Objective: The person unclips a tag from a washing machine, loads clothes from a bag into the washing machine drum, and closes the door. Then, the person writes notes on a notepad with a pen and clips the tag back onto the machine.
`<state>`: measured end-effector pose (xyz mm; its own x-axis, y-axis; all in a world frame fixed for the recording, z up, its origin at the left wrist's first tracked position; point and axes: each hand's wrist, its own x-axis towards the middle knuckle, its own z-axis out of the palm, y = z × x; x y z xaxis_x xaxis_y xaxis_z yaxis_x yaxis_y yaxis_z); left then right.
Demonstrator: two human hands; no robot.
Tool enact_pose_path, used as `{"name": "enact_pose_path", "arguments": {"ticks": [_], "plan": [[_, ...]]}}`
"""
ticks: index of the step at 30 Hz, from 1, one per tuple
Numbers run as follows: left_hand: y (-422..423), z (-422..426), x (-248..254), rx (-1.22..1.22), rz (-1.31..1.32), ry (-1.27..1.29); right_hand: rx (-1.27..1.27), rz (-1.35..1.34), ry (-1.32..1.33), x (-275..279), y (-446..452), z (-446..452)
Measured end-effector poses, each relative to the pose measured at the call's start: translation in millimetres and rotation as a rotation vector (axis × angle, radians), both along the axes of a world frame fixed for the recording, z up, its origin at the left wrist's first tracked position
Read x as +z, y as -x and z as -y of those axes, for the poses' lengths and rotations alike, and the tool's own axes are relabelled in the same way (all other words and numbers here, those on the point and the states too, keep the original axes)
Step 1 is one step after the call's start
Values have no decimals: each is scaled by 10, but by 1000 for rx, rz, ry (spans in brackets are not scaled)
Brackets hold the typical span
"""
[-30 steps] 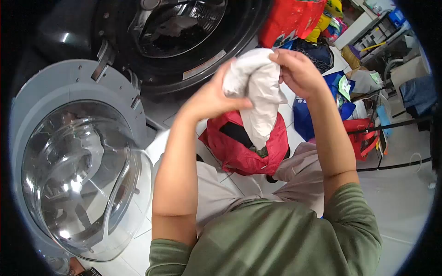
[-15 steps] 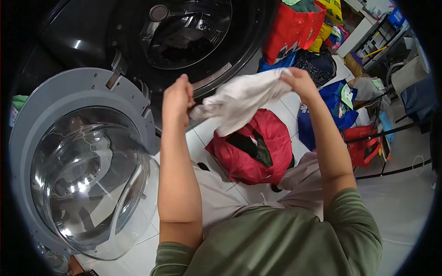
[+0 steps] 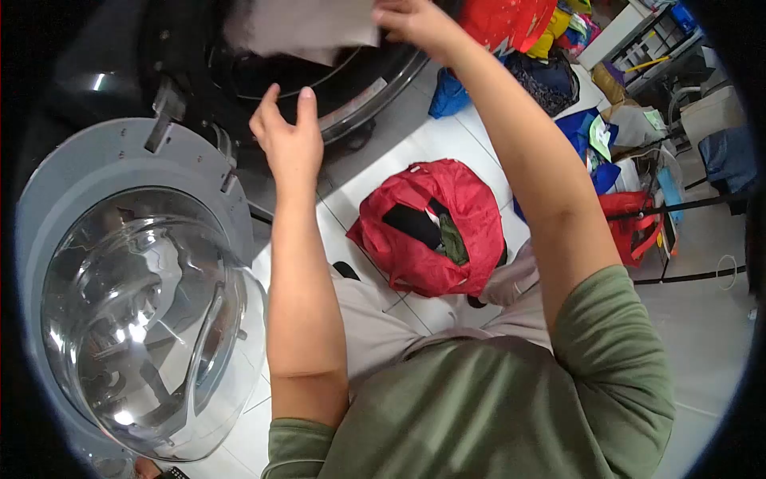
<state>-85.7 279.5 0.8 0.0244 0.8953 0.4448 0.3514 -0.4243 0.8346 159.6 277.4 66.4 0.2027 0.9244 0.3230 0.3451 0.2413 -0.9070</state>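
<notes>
A white garment (image 3: pixel 307 30), blurred by motion, is stretched across the dark round opening of the front-loading washing machine (image 3: pixel 351 116) at the top of the view. My right hand (image 3: pixel 419 25) is at the garment's right edge, its fingers curled against the cloth. Below the opening's rim, my left hand (image 3: pixel 289 140) is empty, with thumb and fingers spread. The machine's round glass door (image 3: pixel 144 319) stands swung out at the left. On the floor between my feet sits a red fabric bag (image 3: pixel 471 199), holding black and green clothes (image 3: pixel 453 241).
Several bags, among them a red one (image 3: pixel 507 24) and a blue one (image 3: pixel 594 144), crowd the floor at upper right. A dark rack rail (image 3: pixel 678 211) runs along the right side. White floor tiles (image 3: pixel 407 164) show around the red bag.
My right hand has carried the white garment up and left to the machine's opening. My left hand, formerly closed beside the garment's other end, has opened and moved slightly left.
</notes>
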Motion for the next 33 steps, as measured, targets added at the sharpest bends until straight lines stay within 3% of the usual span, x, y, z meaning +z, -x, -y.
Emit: {"name": "enact_pose_path", "arguments": {"ticks": [2, 3, 4, 5, 6, 7, 9, 11, 12, 13, 15, 18, 19, 21, 23, 25, 27, 28, 29, 30, 32, 33], "plan": [[18, 19, 93, -75, 15, 152, 199, 98, 158, -596, 225, 241], [37, 31, 128, -127, 6, 251, 376, 595, 99, -1084, 246, 404], [24, -21, 39, -136, -7, 211, 498, 914, 231, -1857, 307, 603], [17, -84, -45, -142, -20, 168, 521, 1028, 693, -1996, 590, 1126], [15, -28, 11, -148, -30, 193, 534, 1012, 829, -2122, 632, 1610], [16, -45, -38, -154, -63, 104, 462, 1295, 861, -2518, 578, 2036], [26, 5, -11, -205, -50, 100, 558, 1256, 1325, -2916, 304, 2394], [33, 37, 73, -284, -35, 165, 579, 1225, 1094, -2777, -49, 2586], [15, 96, 93, -333, -28, 205, 579, 1048, 1094, -2559, -172, 2485], [-22, 154, 108, -441, 18, 286, 570, 873, 1088, -2196, -327, 2316], [-96, 240, 157, -648, 114, 439, 623, 650, 822, -1290, -387, 1997], [-231, 486, 26, -1024, -66, 327, 426, 194, 348, -201, -156, 1840], [-276, 592, -21, -1115, -160, 236, 344, 25, 380, 118, -47, 1832], [-362, 735, 123, -1264, -418, 415, 249, -282, 18, 257, 95, 1755], [-463, 737, 60, -1100, -174, 641, 97, -342, -255, 273, 132, 1585], [-531, 706, 85, -844, 215, 719, 61, 90, -178, 189, 123, 1549], [-402, 680, 352, -748, 718, 956, 207, 390, 33, -347, 214, 1511], [-405, 599, 301, -751, 772, 829, 268, 245, 334, -435, 431, 1578], [-394, 466, 214, -747, 825, 697, 351, 130, 393, -711, 514, 1449], [-353, 365, 152, -629, 591, 685, 363, 230, 562, -758, 595, 1335], [-277, 234, 67, -304, 224, 329, 338, 591, 744, -692, 662, 933], [-242, 191, 30, -151, 40, 153, 206, 666, 718, -553, 681, 707]]}}
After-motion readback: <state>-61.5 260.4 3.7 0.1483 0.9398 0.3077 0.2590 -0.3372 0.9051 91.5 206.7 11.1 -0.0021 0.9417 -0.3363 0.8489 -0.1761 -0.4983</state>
